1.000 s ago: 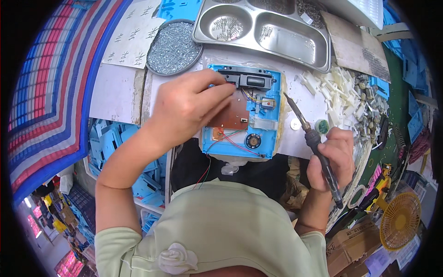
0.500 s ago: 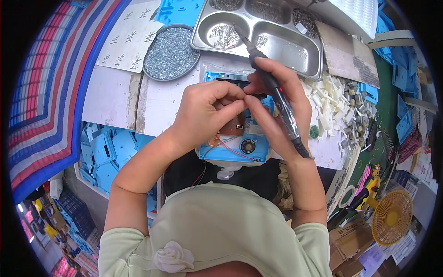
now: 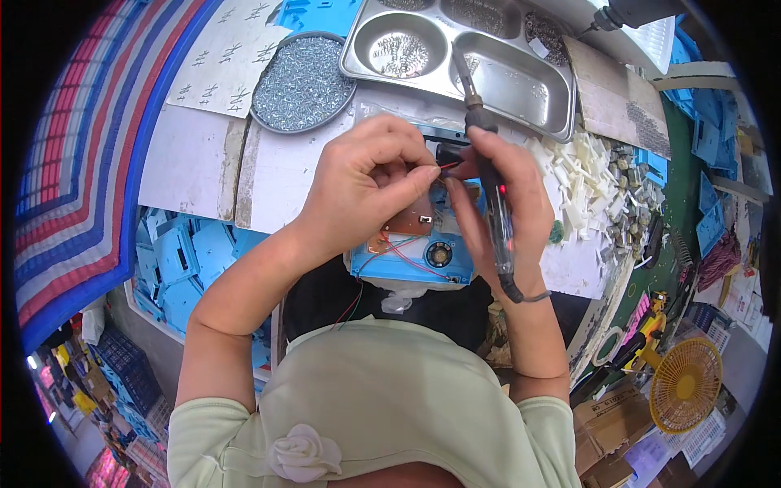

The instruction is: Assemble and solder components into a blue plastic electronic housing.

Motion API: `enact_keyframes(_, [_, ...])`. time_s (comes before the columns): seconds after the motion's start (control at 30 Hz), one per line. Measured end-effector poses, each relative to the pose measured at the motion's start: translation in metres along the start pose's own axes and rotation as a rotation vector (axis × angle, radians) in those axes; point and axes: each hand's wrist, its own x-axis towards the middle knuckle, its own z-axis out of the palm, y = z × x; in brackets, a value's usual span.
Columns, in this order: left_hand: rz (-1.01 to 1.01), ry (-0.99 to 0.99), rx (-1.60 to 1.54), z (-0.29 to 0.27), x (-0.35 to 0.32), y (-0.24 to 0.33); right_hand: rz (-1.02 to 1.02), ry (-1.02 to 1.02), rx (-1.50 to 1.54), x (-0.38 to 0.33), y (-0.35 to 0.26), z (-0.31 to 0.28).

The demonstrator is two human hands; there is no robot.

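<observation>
Above a blue plastic casing [image 3: 370, 264], my left hand [image 3: 366, 171] is closed in a pinch, with a short red wire [image 3: 449, 166] showing at its fingertips. My right hand [image 3: 521, 195] carries a soldering iron [image 3: 499, 224] across its palm, the metal tip pointing up toward the steel tray. Its thumb and fingers also come close to the wire; whether they grip it I cannot tell. Inside the casing are a brown circuit board [image 3: 413, 221], thin red and green wires, and a round speaker-like part [image 3: 439, 254]. My fingers hide part of the casing's far half.
Beyond the casing stands a compartmented steel tray [image 3: 455, 96] with springs and small metal parts. A round dish [image 3: 299, 85] of screws sits left of it. White plastic pieces [image 3: 573, 175] are heaped on the right. Blue casings [image 3: 183, 256] fill a bin at left.
The soldering iron has turned, its tip swinging right and lower. The red wire now shows between my hands. A dark tool has come into view at the upper right.
</observation>
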Motion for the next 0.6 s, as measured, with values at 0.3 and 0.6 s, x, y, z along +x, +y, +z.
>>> enact_keyframes(0.3, [0.227, 0.085, 0.371, 0.010, -0.003, -0.008, -0.030, 0.003, 0.009, -0.015, -0.013, -0.063])
enact_keyframes(0.6, [0.256, 0.141, 0.412, 0.013, -0.004, -0.013, -0.163, -0.164, -0.044, -0.023, -0.005, -0.062])
